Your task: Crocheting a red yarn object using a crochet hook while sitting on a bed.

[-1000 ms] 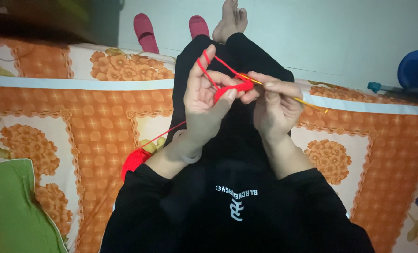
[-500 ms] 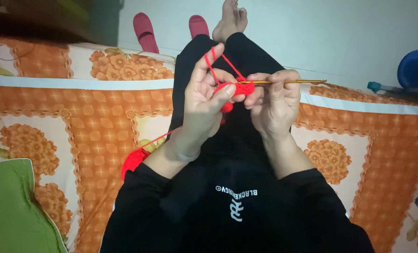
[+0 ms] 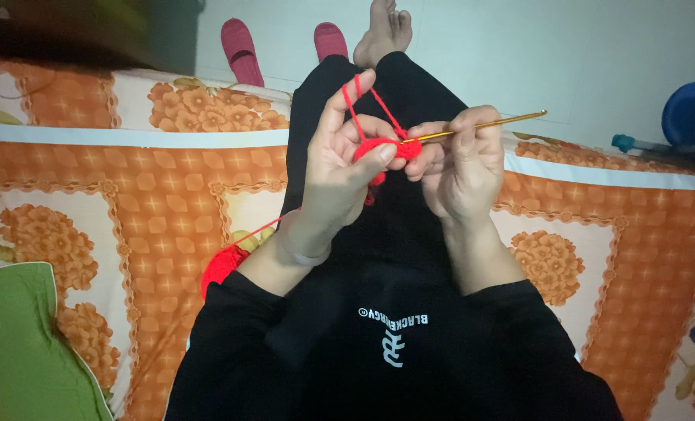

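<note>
Red yarn (image 3: 361, 101) is running taut over the left hand (image 3: 340, 160), up over the raised forefinger and down to the small red piece (image 3: 385, 148) that the thumb and middle finger are pinching shut. That hand is closed on the work, with only the forefinger standing tall as a tension post.

Right beside it, touching at the fingertips, the right hand (image 3: 463, 164) is gripping the gold hook (image 3: 472, 126) in a narrow pencil-like hold, fingers curled around the shaft. And here is the shift: a second ago the hook was tilting down to the right with its tail low; half a second ago it was levelling out; now its tail is swinging up, and the tip is sitting right in the red piece. By my reading, that means a stitch is being worked through, the hook turning as it catches the strand.

The hook's long axis is lying nearly level, slightly rising to the right: tip pointing left into the piece, tail pointing right and away from the body.

Further out, the strand is trailing down past the left wrist to the red ball (image 3: 224, 265) on the orange flowered bed (image 3: 129, 226), beside the black-clad lap. Pink slippers (image 3: 242, 51) are sitting on the floor beyond.
</note>
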